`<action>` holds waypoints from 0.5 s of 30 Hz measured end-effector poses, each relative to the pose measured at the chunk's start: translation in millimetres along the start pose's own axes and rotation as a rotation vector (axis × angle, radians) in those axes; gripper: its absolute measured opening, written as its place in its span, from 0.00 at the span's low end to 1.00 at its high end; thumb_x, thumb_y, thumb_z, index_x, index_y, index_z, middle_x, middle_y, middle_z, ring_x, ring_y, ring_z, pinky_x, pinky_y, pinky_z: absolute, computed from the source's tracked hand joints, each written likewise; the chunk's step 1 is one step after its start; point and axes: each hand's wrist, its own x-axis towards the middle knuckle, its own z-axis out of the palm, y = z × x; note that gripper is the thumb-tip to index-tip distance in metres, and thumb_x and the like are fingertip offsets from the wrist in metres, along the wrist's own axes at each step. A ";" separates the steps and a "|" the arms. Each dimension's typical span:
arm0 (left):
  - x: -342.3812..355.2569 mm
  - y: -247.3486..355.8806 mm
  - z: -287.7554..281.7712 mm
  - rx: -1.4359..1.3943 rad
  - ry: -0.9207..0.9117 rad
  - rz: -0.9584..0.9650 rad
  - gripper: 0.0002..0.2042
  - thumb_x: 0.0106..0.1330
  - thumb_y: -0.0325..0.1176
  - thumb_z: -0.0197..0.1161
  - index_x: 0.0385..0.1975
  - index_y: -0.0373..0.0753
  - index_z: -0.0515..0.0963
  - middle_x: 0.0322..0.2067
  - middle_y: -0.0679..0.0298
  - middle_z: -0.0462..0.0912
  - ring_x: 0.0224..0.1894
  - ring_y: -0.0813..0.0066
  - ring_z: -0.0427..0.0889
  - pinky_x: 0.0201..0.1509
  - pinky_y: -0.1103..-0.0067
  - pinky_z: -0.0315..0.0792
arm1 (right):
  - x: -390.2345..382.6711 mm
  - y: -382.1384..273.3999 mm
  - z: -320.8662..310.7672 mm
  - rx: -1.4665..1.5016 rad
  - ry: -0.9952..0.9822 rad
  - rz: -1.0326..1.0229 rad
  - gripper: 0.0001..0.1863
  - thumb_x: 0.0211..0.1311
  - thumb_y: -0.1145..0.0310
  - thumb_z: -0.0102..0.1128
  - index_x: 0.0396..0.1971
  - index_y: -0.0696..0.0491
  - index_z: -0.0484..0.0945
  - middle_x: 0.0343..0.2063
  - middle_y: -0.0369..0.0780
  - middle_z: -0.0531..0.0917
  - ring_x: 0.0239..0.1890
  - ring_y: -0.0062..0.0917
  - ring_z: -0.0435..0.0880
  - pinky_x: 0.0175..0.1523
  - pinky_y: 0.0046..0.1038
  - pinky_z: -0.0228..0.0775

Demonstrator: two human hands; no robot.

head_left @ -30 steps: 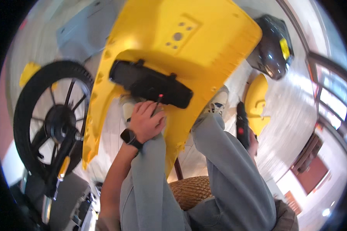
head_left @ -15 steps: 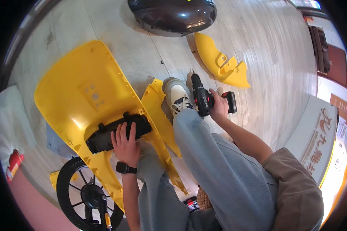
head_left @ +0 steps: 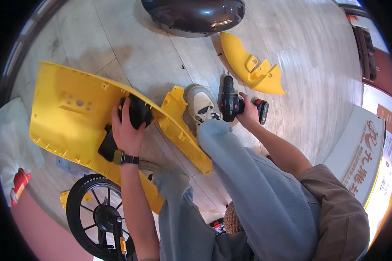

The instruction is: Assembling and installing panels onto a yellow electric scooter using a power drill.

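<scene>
My left hand [head_left: 127, 124] grips a black plastic part [head_left: 109, 143] lying inside a large yellow body panel [head_left: 59, 117]; its fingers curl over the part and hide some of it. My right hand [head_left: 247, 111] is closed round the grip of a black cordless drill [head_left: 228, 102], bit pointing away from me, beside my sneaker [head_left: 204, 106]. A narrower yellow plastic piece [head_left: 174, 104] is beside that sneaker, partly behind the big panel. Just beyond the drill, a curved yellow piece [head_left: 235, 50] rests on the floor.
A dark glossy shell [head_left: 191, 15] is at the top. A black spoked wheel [head_left: 80, 198] lies lower left, near a white wrapped bundle [head_left: 15, 130] and a grey panel [head_left: 65, 163]. A large white printed box [head_left: 348, 152] stands right, and a woven seat [head_left: 231, 219] is beneath me.
The view has swung round. In the last half second the yellow panel has turned and tilted, and my left hand has moved up along the black part. The drill stays in my right hand.
</scene>
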 end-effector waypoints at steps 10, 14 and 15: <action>-42.1 18.3 23.4 -0.018 0.073 0.157 0.24 0.50 0.24 0.63 0.52 0.42 0.72 0.52 0.53 0.72 0.53 0.53 0.73 0.55 0.68 0.70 | 45.5 -114.0 -27.7 0.137 -0.079 -0.230 0.15 0.48 0.73 0.56 0.39 0.57 0.70 0.30 0.47 0.76 0.34 0.40 0.78 0.41 0.36 0.71; -92.2 21.4 32.3 -0.150 -0.094 0.254 0.16 0.51 0.26 0.63 0.43 0.40 0.76 0.47 0.56 0.76 0.48 0.55 0.76 0.55 0.67 0.71 | 111.8 -157.3 20.3 0.087 -0.136 -0.391 0.13 0.52 0.68 0.57 0.38 0.53 0.72 0.32 0.49 0.77 0.37 0.44 0.78 0.43 0.39 0.72; -102.1 20.9 29.5 -0.250 -0.184 0.276 0.13 0.51 0.27 0.62 0.39 0.41 0.77 0.45 0.58 0.77 0.46 0.56 0.77 0.55 0.66 0.70 | 120.7 -167.8 29.2 0.051 -0.103 -0.401 0.13 0.52 0.68 0.57 0.39 0.52 0.73 0.34 0.49 0.77 0.38 0.45 0.78 0.45 0.41 0.72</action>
